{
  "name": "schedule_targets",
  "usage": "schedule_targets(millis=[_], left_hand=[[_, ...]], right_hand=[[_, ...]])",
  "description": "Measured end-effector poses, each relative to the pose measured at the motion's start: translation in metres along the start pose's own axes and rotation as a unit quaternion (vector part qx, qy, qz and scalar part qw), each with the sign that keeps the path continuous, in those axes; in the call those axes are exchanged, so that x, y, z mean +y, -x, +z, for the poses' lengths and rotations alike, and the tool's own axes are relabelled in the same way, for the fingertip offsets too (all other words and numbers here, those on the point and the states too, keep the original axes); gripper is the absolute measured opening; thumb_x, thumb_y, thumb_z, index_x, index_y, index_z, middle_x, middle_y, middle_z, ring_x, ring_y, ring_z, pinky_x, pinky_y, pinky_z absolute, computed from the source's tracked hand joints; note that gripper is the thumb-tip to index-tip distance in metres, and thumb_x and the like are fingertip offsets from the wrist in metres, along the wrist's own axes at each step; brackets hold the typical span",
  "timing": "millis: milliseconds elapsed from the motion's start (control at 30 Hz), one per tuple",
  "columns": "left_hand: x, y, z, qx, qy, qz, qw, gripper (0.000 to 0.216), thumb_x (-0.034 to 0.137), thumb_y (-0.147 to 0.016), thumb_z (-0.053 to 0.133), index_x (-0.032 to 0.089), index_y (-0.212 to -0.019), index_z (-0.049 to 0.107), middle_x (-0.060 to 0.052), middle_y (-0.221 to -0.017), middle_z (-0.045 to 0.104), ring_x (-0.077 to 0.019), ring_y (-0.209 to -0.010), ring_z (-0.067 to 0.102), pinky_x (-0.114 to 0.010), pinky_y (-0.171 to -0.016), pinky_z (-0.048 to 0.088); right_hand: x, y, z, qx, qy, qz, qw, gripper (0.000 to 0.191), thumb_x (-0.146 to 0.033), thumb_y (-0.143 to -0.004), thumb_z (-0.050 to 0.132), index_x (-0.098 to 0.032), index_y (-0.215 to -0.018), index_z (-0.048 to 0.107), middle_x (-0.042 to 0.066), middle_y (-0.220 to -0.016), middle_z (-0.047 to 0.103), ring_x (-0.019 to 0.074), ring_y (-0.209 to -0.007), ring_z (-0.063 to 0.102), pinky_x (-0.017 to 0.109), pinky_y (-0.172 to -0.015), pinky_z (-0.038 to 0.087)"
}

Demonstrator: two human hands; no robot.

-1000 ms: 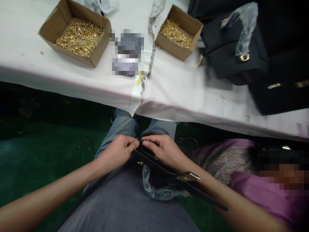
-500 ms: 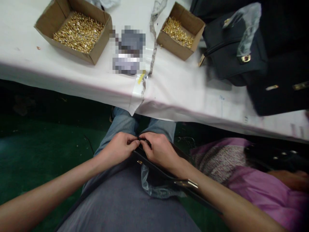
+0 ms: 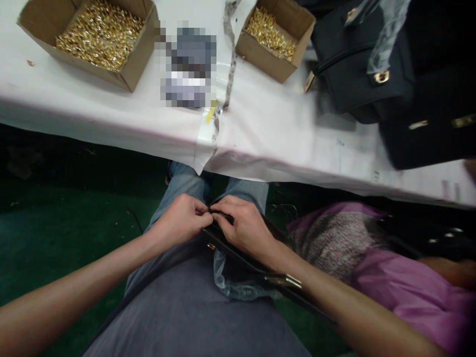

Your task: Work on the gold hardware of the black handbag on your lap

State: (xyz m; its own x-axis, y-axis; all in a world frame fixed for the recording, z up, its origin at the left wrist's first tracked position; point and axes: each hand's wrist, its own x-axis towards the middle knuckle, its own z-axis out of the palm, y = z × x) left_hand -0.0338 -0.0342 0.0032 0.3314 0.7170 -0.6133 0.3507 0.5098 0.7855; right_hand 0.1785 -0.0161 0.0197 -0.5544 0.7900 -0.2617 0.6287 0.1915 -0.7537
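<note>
Bag [image 3: 241, 258]: black, flat across the lap at lower centre, its near corner pinched between both hands; clear plastic [image 3: 232, 282] hangs beneath it.
Left hand [image 3: 182, 220]: curled shut, fingertips nipping the bag's corner.
Right hand [image 3: 243, 228]: fingers bent down over the same corner, touching the left hand's fingertips.
Table [image 3: 111, 124]: white, across the upper frame; a large box [image 3: 89, 39] of gold parts at upper left, a small box [image 3: 275, 37] at upper centre, dark handbags [image 3: 360, 69] at upper right.
Floor [image 3: 55, 233]: dark green, left.
Neighbour: purple sleeve [image 3: 401, 287], lower right.
Change: hands grip as before; table things sit higher in frame.
</note>
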Motion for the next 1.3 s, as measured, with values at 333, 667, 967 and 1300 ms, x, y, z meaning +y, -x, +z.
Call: schedule_targets(millis=[333,667,967,1300], left_hand=[[-0.002,0.001,0.0,-0.001,0.004,0.0,1.0,0.028,0.033,-0.086,0.059,0.017,-0.063,0.062,0.002,-0.061,0.045,-0.0139,-0.06,0.04,-0.03,-0.057,0.024],[0.001,-0.002,-0.003,-0.011,0.01,-0.014,1.0,0.03,0.036,-0.088,0.062,0.016,-0.066,0.067,0.001,-0.061,0.051,-0.0138,-0.059,0.041,-0.029,-0.056,0.026],[0.009,-0.01,-0.02,-0.089,0.026,-0.063,0.994,0.026,0.036,-0.082,0.07,0.017,-0.064,0.069,0.001,-0.062,0.052,-0.0139,-0.059,0.041,-0.028,-0.056,0.028],[0.019,-0.014,-0.026,-0.069,-0.122,-0.066,0.988,0.037,0.041,-0.086,0.069,0.018,-0.056,0.063,0.0,-0.055,0.052,-0.0148,-0.054,0.043,-0.031,-0.051,0.024]], right_hand=[[-0.002,-0.003,0.001,0.017,-0.046,0.072,0.996,0.025,-0.01,-0.089,0.078,-0.022,-0.11,0.081,0.003,-0.104,0.085,0.0214,-0.094,0.081,0.031,-0.086,0.061],[0.0,-0.008,0.005,0.028,-0.045,0.102,0.993,0.024,-0.012,-0.086,0.076,-0.023,-0.107,0.082,0.003,-0.1,0.085,0.0227,-0.091,0.081,0.031,-0.082,0.061],[-0.001,-0.016,-0.001,0.004,-0.045,0.118,0.992,0.019,-0.012,-0.085,0.081,-0.022,-0.102,0.081,0.002,-0.095,0.084,0.0215,-0.088,0.079,0.029,-0.078,0.057],[-0.003,-0.013,0.0,0.009,-0.04,0.079,0.996,0.02,-0.008,-0.086,0.079,-0.021,-0.1,0.078,0.003,-0.098,0.083,0.0208,-0.089,0.077,0.028,-0.078,0.053]])
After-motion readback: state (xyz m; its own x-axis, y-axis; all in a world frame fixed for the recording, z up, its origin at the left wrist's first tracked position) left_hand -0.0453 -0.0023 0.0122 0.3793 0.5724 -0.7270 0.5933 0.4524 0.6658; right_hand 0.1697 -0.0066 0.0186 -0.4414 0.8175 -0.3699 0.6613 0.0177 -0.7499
